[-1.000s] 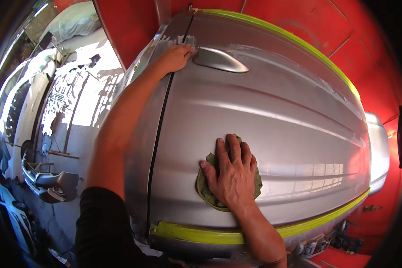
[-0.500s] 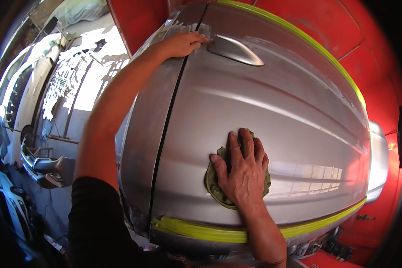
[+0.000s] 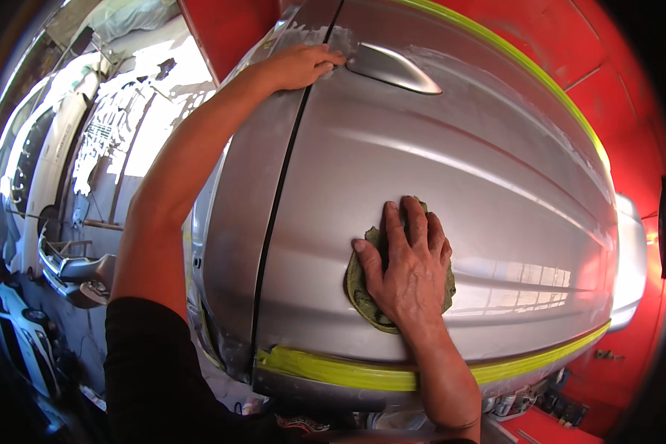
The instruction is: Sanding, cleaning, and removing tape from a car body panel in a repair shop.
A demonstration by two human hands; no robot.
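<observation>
A silver car panel with raised ridges, a dark seam, a fin-shaped piece and yellow-green masking tape along its edges fills the middle. My left hand rests across the seam beside the fin, its fingers slightly bent and apart, holding nothing visible. Patchy grey marks show on the paint near those fingers. Lower down, my right hand lies on a green pad against the panel, fingers extended over it and thumb out to the left, covering much of the pad.
Red walls surround the car's far and right sides. At left are a white car, a loose bumper, another pale car and a sunlit floor. Small containers stand at the lower right.
The view has shifted, so the panel and both hands appear higher and farther right. My right hand and pad have slid slightly rightward on the panel; my left hand stays beside the fin.
</observation>
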